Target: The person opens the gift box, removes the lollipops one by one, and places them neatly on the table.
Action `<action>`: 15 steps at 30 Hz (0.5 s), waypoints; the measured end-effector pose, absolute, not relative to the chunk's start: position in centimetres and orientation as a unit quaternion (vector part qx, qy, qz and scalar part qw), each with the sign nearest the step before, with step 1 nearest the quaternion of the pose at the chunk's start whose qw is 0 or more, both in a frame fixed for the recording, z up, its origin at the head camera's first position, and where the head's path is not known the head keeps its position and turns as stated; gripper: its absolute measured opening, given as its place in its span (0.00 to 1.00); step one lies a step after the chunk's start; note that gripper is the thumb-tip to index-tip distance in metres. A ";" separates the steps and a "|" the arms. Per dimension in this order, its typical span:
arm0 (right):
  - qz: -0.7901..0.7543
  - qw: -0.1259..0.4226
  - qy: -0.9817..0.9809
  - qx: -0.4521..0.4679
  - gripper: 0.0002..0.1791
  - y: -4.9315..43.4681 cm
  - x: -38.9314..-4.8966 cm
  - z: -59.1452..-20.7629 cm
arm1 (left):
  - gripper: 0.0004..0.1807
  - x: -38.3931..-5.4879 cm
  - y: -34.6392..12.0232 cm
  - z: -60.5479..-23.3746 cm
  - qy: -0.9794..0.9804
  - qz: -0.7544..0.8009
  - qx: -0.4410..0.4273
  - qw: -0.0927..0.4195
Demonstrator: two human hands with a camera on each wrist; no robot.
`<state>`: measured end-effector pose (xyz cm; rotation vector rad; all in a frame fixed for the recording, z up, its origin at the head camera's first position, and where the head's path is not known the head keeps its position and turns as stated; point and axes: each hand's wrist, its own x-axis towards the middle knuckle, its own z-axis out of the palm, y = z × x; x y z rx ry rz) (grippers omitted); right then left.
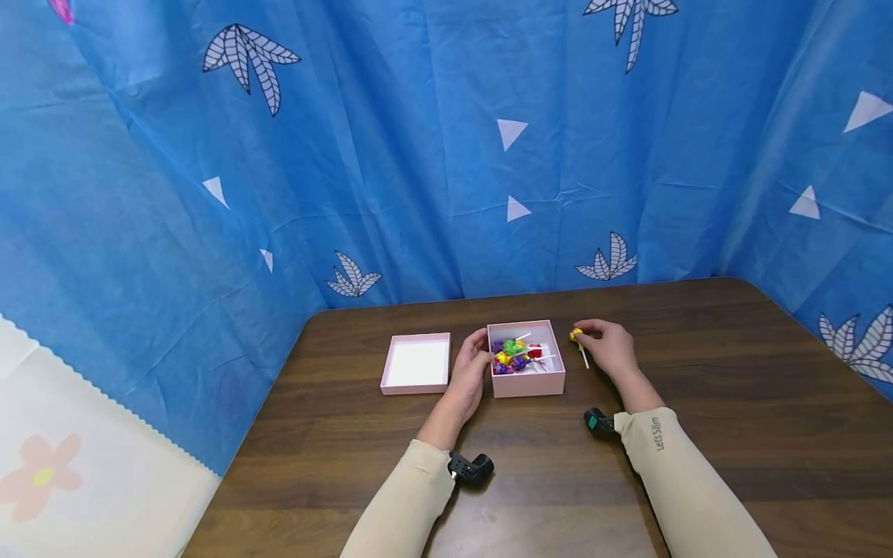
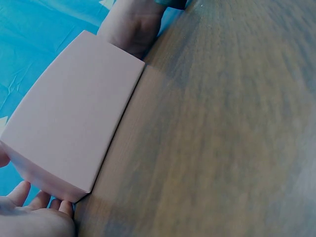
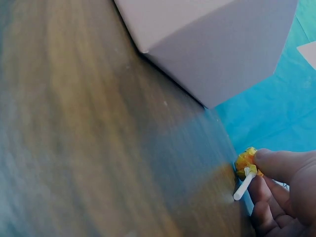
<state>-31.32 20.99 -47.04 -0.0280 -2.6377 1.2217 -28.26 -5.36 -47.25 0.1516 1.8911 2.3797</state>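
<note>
Right of the pink box (image 1: 529, 386), the right hand (image 1: 615, 353) pinches a yellow lollipop (image 1: 574, 335), while the left hand (image 1: 468, 375), relaxed against the box, separates it from the lid (image 1: 418, 364).

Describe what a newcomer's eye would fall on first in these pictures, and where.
Probably the boldly patterned blue curtain behind the wooden table. Next, the bright lollipops inside the open pink box, and the yellow lollipop that the right hand pinches beside it.

The box (image 1: 529, 386) is showing smooth, matt card; the tabletop (image 1: 540, 457), faintly glossy wood grain; the curtain (image 1: 418, 155), creased cloth
</note>
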 end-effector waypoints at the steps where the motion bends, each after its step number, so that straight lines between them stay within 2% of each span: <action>1: 0.417 0.116 -0.902 -0.010 0.18 21.0 -31.3 -47.0 | 0.31 -28.2 -5.3 -47.2 0.620 0.781 0.050 0.049; 15: 0.405 0.120 -0.907 -0.007 0.18 21.2 -31.1 -46.9 | 0.30 -28.3 -5.2 -47.2 0.625 0.778 0.048 0.045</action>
